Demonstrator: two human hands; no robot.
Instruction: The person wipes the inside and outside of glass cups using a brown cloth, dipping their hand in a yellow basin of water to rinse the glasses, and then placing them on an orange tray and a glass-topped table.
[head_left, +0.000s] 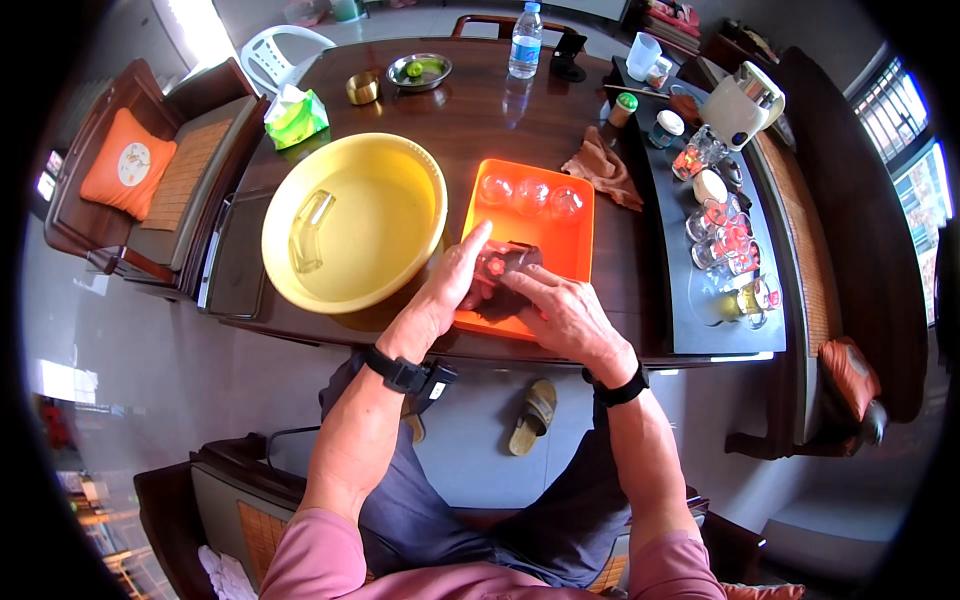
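Above the near half of an orange plastic tray (577, 259), my left hand (452, 277) holds what looks like a small glass with a flower print (494, 265), partly hidden. My right hand (564, 307) presses a dark brown cloth (504, 303) against it with bent fingers. Three clear glasses (531, 196) stand in a row at the tray's far end. Left of the tray is a round yellow basin (352, 302). Clear tall glassware (309, 232) lies tilted inside the basin, apparently in water.
A brown cloth (604, 171) lies beyond the tray. On the right, a dark tea board (694, 330) bears several printed glasses (724, 238) and an electric kettle (739, 109). Farther back are a water bottle (525, 46), steel dish (420, 81), brass bowl (363, 88) and tissue pack (296, 120).
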